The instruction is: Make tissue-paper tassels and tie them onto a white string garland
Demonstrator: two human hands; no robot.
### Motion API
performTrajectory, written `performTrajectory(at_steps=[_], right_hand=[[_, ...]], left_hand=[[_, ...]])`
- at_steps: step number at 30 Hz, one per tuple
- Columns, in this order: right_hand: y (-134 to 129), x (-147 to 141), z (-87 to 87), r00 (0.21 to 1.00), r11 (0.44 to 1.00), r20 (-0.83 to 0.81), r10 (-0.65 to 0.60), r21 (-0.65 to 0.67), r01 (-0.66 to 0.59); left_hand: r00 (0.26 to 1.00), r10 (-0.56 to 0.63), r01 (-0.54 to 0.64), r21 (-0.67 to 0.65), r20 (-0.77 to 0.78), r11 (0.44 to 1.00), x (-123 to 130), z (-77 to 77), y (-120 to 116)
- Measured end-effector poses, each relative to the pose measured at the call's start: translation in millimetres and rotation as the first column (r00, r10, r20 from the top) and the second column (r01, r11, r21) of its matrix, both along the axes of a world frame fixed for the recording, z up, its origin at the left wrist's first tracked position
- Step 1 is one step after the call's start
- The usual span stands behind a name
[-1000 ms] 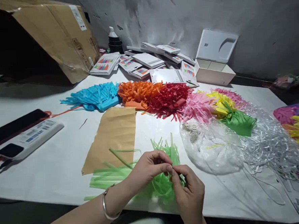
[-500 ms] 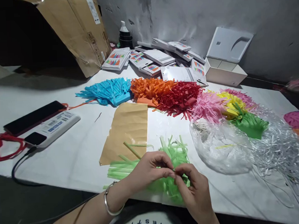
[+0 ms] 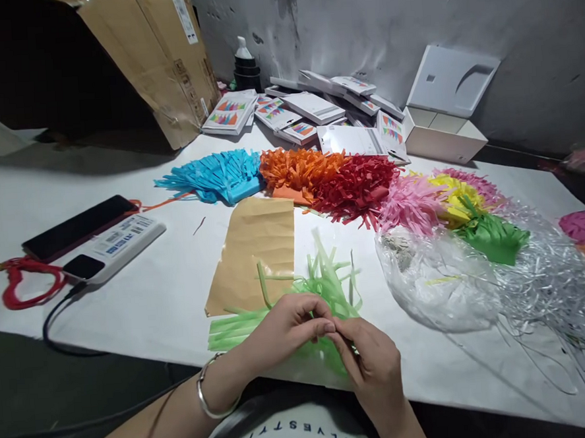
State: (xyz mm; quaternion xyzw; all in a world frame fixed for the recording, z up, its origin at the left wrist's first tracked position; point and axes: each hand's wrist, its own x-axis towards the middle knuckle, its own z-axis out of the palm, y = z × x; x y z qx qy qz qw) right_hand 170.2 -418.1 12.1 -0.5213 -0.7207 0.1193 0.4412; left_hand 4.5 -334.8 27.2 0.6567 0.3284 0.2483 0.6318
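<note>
My left hand (image 3: 299, 324), with a silver bangle on its wrist, is closed in a pinch. Its fingertips meet those of my right hand (image 3: 373, 356), which is pinching too. Between them they grip strips of a light green tissue paper fringe (image 3: 326, 280); the exact bit pinched is hidden by the fingers. Loose strips stand up behind my hands. A thin greyish strip (image 3: 350, 281) rises just beyond the right knuckles. To the left, flat green strips (image 3: 234, 331) stick out from under my left hand, beside a sheet of brown paper (image 3: 254, 248).
Blue (image 3: 215, 177), orange (image 3: 299, 169), red (image 3: 357, 185) and pink (image 3: 410, 202) fringes line the table. Silver strands (image 3: 548, 276) and a plastic bag (image 3: 440, 289) lie right. A phone (image 3: 79, 225), power bank (image 3: 116, 249), flat boxes (image 3: 315, 108) and a carton (image 3: 164, 68) are around.
My two hands have come closer together, fingertips touching. The green strips behind them now stand taller and more gathered, and the greyish strip has come into sight. The view has shifted slightly.
</note>
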Motion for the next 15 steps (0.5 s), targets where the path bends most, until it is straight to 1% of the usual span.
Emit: performTrajectory(at_steps=[2,5,7,9,11,13,15], right_hand=[[0,-2,-0.4,0.999,1.000,0.049,-0.008,-0.010,0.009],[-1,-3,0.5,0.999,0.993,0.041,-0.007,-0.114,0.011],[-2,-1,0.9,0.999,0.977,-0.043,0.016,-0.212,-0.025],[0,0,-1.6,0.985,0.949,-0.163,0.049,-0.299,-0.097],[4,1,-8.8,0.972,0.930,-0.227,0.067,-0.338,-0.144],[9,0,-20.7,0.985,0.935,-0.157,0.067,-0.333,-0.117],[14,-2,-34.5,0.999,0.952,0.006,0.051,-0.304,-0.047]], left_hand=[[0.999,0.029,-0.027,0.078,-0.031,0.997,-3,-2.0,-2],[0.992,0.122,-0.118,0.166,-0.011,0.979,-9,-6.8,-8],[0.989,0.145,-0.149,0.146,0.037,0.978,-13,-10.4,-12],[0.981,0.171,-0.178,0.073,0.095,0.981,-17,-12.6,-14],[0.963,0.217,-0.221,0.007,0.157,0.975,-21,-11.9,-13],[0.943,0.259,-0.258,-0.031,0.209,0.966,-25,-8.5,-8],[0.919,0.309,-0.306,-0.052,0.245,0.951,-28,-3.7,-3]])
